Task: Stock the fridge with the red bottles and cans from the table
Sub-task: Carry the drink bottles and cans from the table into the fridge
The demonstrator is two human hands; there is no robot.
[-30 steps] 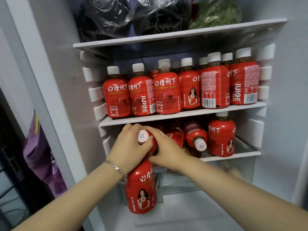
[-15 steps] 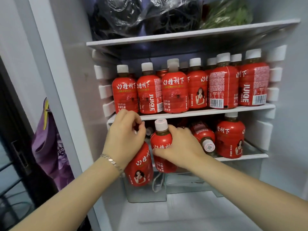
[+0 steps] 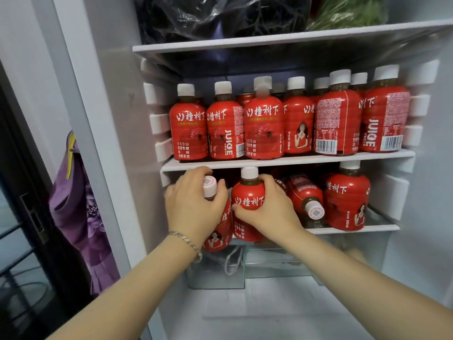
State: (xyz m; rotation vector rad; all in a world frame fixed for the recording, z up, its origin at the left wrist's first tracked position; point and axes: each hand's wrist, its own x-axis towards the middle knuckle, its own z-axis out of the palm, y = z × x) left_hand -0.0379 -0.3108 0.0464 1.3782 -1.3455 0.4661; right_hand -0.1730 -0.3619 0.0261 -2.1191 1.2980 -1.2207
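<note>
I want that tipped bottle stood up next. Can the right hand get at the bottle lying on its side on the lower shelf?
Probably, once freed: the right hand now grips an upright bottle, but the lying bottle sits just beside it, cap outward, nothing in front.

You wear a thin silver chain bracelet [image 3: 187, 242] of flat links on your left wrist. Just above the bracelet is your left hand [image 3: 193, 209]; below it your left forearm [image 3: 132, 288] is bare, as is your right forearm [image 3: 362, 276].
</note>
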